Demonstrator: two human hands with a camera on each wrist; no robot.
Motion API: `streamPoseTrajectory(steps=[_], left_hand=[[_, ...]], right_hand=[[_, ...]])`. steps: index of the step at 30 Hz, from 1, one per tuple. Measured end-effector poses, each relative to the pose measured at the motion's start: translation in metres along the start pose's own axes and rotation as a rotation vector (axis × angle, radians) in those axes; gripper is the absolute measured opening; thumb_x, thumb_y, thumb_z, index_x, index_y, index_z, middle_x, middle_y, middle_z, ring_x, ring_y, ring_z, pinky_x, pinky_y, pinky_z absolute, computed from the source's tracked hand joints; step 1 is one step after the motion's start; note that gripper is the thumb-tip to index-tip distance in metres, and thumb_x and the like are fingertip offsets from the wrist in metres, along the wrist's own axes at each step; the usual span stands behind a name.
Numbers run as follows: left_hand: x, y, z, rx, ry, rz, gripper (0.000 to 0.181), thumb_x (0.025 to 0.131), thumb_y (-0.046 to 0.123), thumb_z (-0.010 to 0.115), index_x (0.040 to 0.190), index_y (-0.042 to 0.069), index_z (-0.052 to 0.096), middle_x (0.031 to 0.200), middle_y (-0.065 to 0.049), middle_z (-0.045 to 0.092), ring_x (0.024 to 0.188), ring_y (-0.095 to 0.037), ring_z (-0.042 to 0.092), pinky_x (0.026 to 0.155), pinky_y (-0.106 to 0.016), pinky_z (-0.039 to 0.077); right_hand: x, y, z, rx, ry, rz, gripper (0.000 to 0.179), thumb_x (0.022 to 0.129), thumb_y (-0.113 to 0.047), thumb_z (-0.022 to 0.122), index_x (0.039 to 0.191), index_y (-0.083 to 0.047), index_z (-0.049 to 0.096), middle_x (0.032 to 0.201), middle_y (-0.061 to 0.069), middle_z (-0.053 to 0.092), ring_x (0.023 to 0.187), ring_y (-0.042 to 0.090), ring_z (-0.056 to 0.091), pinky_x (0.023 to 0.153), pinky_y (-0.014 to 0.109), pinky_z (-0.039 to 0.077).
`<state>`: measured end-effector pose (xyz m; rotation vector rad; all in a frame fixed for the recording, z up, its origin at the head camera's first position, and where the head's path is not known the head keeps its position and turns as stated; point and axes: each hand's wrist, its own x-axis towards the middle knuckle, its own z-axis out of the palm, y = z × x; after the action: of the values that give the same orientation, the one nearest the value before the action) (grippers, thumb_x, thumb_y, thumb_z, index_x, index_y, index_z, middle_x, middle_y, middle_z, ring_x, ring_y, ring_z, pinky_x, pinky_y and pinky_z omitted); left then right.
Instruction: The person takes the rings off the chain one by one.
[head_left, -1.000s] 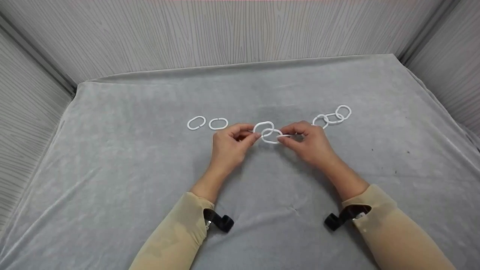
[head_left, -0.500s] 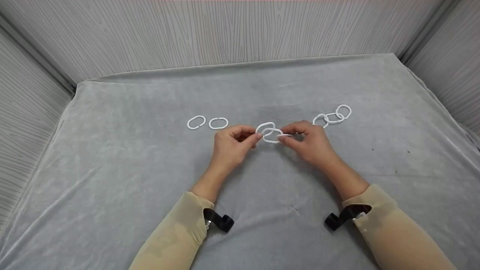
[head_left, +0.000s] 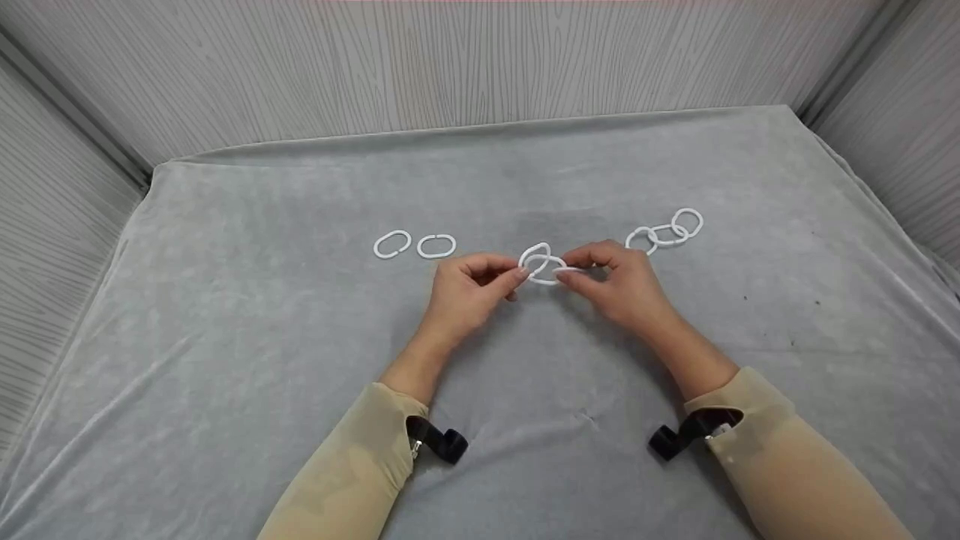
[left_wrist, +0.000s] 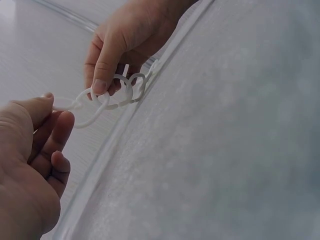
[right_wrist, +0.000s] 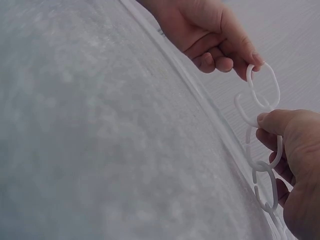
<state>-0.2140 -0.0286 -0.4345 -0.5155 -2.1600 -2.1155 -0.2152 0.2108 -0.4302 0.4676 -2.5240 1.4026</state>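
My left hand [head_left: 469,294] pinches a white oval plastic chain link [right_wrist: 278,89] between thumb and fingers. That link passes through a second white link [head_left: 544,283], whose near side my right hand [head_left: 624,283] pinches between thumb and forefinger. In the right wrist view, more joined links [right_wrist: 279,150] hang below the right hand, partly behind its fingers. The rest of this chain [head_left: 670,244] trails onto the cloth behind the right hand. Both hands are close together over the middle of the table, the two links crossing between them.
Two loose white links, a tilted one [head_left: 376,246] and a level one [head_left: 436,257], lie left of the left hand, each with a small gap. Grey cloth [head_left: 247,337] covers the table. A wood-grained panel [head_left: 480,67] stands behind it.
My left hand has shifted slightly right, and its link has turned more upright and slid farther over the right hand's link. The right hand and loose links stay in place.
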Motion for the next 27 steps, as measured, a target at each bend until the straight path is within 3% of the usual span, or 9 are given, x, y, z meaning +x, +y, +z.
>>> streamPoseTrajectory(steps=[3, 15, 27], left_hand=[[0.0, -0.0003, 0.0, 0.0, -0.005, -0.019, 0.01, 0.089, 0.006, 0.085, 0.095, -0.002, 0.081, 0.071, -0.008, 0.072, 0.061, -0.013, 0.066, 0.057, -0.022, 0.048], [0.0004, 0.0004, 0.0004, 0.005, -0.004, -0.068, 0.011, 0.089, 0.006, 0.086, 0.094, -0.002, 0.081, 0.074, 0.0, 0.072, 0.058, -0.011, 0.065, 0.058, -0.023, 0.053], [0.0001, 0.0003, 0.0005, 0.038, 0.012, -0.072, 0.011, 0.088, 0.01, 0.088, 0.092, 0.002, 0.083, 0.062, 0.003, 0.063, 0.054, -0.009, 0.056, 0.052, -0.022, 0.047]], right_hand=[[-0.0002, -0.0002, 0.0002, -0.002, -0.004, -0.017, 0.017, 0.087, -0.01, 0.089, 0.102, -0.005, 0.083, 0.098, 0.003, 0.078, 0.095, 0.018, 0.067, 0.086, 0.037, 0.051], [-0.0005, 0.0014, 0.0007, -0.008, -0.028, -0.03, 0.018, 0.087, -0.008, 0.088, 0.104, -0.004, 0.083, 0.102, 0.003, 0.079, 0.101, 0.021, 0.07, 0.091, 0.041, 0.052], [-0.0013, 0.0005, 0.001, -0.007, -0.036, -0.045, 0.018, 0.086, -0.008, 0.09, 0.102, -0.006, 0.083, 0.1, 0.002, 0.079, 0.098, 0.019, 0.069, 0.088, 0.029, 0.05]])
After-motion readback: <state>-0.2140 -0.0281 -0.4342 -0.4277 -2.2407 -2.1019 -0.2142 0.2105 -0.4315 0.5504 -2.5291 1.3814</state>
